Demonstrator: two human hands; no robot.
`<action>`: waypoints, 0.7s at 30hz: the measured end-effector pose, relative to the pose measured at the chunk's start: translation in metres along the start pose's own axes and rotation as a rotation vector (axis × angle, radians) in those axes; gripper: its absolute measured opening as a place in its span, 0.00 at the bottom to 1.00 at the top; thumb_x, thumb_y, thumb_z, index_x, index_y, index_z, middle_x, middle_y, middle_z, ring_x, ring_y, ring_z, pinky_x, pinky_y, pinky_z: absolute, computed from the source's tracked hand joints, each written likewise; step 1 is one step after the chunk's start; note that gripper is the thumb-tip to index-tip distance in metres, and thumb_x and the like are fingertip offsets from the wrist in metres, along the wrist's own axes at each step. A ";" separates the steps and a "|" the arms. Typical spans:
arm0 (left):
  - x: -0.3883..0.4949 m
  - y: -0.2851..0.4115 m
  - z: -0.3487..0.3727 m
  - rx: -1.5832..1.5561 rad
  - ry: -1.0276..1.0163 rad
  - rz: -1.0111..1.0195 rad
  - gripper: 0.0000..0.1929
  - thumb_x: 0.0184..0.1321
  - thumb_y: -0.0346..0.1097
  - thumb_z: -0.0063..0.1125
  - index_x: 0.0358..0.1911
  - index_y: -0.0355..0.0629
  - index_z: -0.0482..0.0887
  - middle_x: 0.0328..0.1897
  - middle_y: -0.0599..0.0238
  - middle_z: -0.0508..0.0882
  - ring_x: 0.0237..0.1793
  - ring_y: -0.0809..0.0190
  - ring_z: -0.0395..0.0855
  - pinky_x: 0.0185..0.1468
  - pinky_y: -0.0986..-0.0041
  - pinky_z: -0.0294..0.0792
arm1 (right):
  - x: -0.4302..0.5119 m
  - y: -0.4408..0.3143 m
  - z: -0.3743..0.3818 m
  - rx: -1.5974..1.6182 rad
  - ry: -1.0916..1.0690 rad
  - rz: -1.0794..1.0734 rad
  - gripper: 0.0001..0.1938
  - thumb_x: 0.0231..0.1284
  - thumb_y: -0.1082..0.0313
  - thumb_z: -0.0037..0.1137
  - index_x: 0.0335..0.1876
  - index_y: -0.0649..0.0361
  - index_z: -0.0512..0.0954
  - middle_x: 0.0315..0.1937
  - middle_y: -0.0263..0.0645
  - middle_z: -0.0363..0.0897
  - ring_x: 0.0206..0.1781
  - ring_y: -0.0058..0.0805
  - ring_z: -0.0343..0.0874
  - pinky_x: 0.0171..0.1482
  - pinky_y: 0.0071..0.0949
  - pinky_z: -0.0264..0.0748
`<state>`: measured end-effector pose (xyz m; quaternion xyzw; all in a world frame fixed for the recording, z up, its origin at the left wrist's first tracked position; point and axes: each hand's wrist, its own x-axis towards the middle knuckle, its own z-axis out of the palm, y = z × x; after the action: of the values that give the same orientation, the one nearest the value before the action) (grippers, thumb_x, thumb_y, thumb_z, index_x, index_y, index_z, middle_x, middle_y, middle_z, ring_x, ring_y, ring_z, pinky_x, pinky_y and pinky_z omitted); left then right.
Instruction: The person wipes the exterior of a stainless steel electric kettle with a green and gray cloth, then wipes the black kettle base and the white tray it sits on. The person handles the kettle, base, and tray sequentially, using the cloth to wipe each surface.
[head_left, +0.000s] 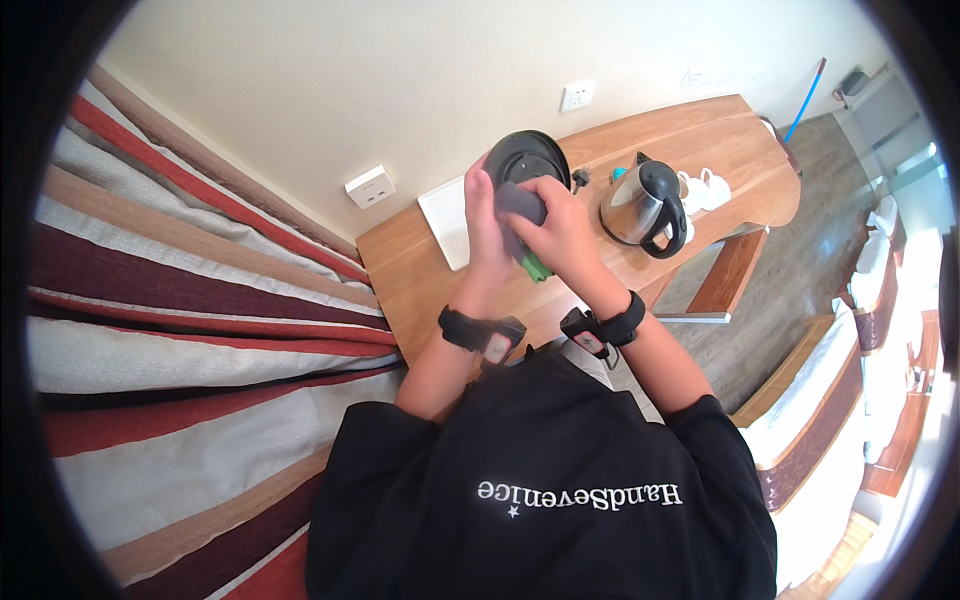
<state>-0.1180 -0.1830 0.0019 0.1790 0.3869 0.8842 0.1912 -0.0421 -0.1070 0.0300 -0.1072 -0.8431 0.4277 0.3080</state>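
Note:
My left hand holds up a round black kettle base, tilted with one face towards me. In my right hand is a bunched dark grey cloth, pressed near the lower part of the base. A green item, perhaps part of a cloth, shows below my hands. To the right of them an electric kettle of metal and black plastic stands on the wooden desk. A black power plug lies beside the base. My fingers hide part of the base and cloth.
A white tray lies on the desk behind my left hand. White cups stand beyond the kettle. A striped curtain hangs at the left, and wall sockets are behind the desk. An open drawer juts out at the right.

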 end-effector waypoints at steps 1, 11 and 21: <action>-0.001 -0.003 -0.002 0.061 0.030 -0.016 0.29 0.75 0.57 0.41 0.66 0.38 0.65 0.63 0.57 0.74 0.61 0.60 0.74 0.65 0.67 0.68 | 0.002 0.003 0.002 0.047 0.029 0.058 0.17 0.52 0.65 0.67 0.43 0.67 0.77 0.39 0.50 0.81 0.42 0.50 0.81 0.45 0.38 0.77; -0.017 -0.017 -0.011 0.395 -0.003 0.014 0.17 0.75 0.44 0.49 0.59 0.41 0.72 0.61 0.63 0.77 0.60 0.68 0.73 0.65 0.73 0.65 | 0.029 0.067 0.008 0.497 0.245 0.498 0.14 0.60 0.64 0.67 0.41 0.64 0.75 0.35 0.34 0.80 0.36 0.16 0.75 0.38 0.18 0.73; -0.002 -0.006 -0.011 0.273 0.029 -0.002 0.16 0.76 0.43 0.47 0.57 0.38 0.75 0.55 0.63 0.81 0.54 0.68 0.79 0.58 0.76 0.71 | 0.018 0.088 -0.036 -0.279 0.152 0.266 0.15 0.56 0.61 0.60 0.43 0.62 0.72 0.40 0.49 0.76 0.44 0.52 0.77 0.45 0.43 0.75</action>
<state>-0.1202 -0.1874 -0.0098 0.1901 0.5063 0.8257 0.1602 -0.0418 -0.0214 -0.0158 -0.2910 -0.8469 0.3343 0.2938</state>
